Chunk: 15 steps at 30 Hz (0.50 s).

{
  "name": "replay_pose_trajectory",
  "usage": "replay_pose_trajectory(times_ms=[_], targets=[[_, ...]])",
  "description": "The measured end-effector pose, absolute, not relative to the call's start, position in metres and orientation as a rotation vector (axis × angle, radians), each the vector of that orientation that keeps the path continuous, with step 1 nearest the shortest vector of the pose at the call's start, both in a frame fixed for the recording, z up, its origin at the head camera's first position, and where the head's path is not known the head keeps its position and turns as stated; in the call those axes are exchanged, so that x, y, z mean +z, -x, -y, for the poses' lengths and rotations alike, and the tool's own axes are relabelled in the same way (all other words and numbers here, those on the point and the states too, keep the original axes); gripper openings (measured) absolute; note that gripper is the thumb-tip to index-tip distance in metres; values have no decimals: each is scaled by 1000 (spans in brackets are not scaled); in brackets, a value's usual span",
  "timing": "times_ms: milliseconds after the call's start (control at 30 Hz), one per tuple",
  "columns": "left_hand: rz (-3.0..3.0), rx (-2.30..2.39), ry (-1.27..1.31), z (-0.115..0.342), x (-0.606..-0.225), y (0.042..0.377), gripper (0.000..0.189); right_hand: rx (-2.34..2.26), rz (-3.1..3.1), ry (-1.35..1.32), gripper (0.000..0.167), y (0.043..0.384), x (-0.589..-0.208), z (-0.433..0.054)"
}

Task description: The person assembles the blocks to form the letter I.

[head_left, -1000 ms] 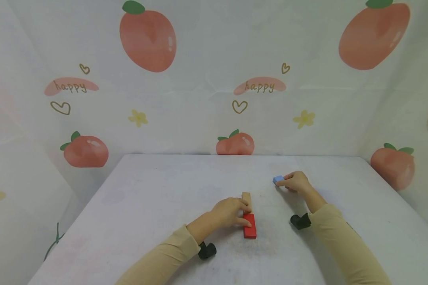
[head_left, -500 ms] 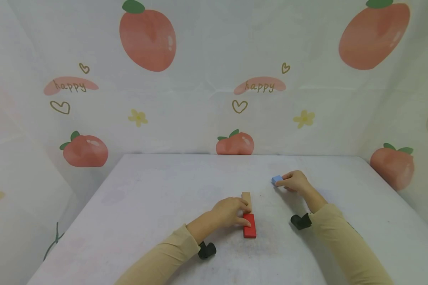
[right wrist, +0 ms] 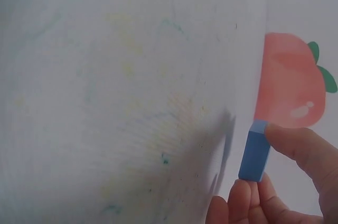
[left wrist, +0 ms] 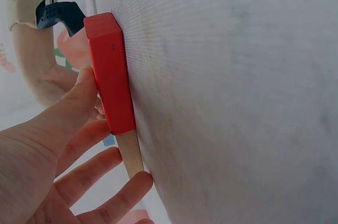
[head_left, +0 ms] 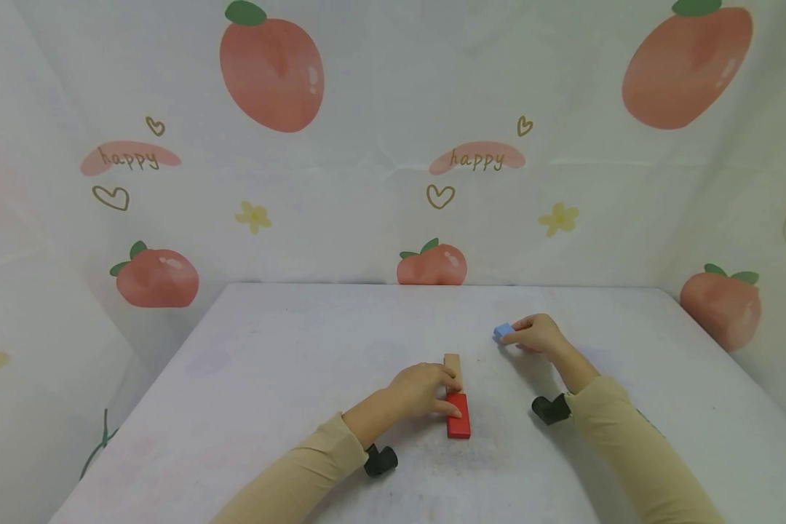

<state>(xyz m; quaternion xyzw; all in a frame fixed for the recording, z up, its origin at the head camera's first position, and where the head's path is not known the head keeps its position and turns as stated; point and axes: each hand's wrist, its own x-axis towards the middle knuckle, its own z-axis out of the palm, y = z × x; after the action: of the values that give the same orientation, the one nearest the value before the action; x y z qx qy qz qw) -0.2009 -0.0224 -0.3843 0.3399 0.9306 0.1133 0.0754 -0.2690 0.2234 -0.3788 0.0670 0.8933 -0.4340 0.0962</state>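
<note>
A red rectangular block [head_left: 458, 416] and a natural wood block [head_left: 453, 362] lie end to end in a line. My left hand [head_left: 419, 391] rests over them, its thumb on the red block and its fingers spread at the wood block, as the left wrist view shows. To the right and farther back, my right hand [head_left: 538, 334] pinches a small blue block [head_left: 503, 332] between thumb and fingertips. In the right wrist view the blue block [right wrist: 254, 152] is held close over the surface, its shadow beside it.
The white tabletop [head_left: 301, 327] carries faint coloured smudges. Behind it hangs a white cloth [head_left: 367, 182] printed with peaches and flowers. A black wrist camera [head_left: 381, 461] sits under the left wrist, and another camera [head_left: 550, 409] under the right.
My right hand has moved slightly left with the blue block pinched in it. The left hand and the two blocks under it have stayed put.
</note>
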Motion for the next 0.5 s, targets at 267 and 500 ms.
replay_pose_trajectory(times_ms=[267, 500], targets=[[-2791, 350, -1013, 23, -384, 200, 39, -1271, -2645, -181, 45, 267, -376, -220], [-2792, 347, -1013, 22, -384, 200, 39, -1267, -2669, -153, 43, 268, -378, -217]])
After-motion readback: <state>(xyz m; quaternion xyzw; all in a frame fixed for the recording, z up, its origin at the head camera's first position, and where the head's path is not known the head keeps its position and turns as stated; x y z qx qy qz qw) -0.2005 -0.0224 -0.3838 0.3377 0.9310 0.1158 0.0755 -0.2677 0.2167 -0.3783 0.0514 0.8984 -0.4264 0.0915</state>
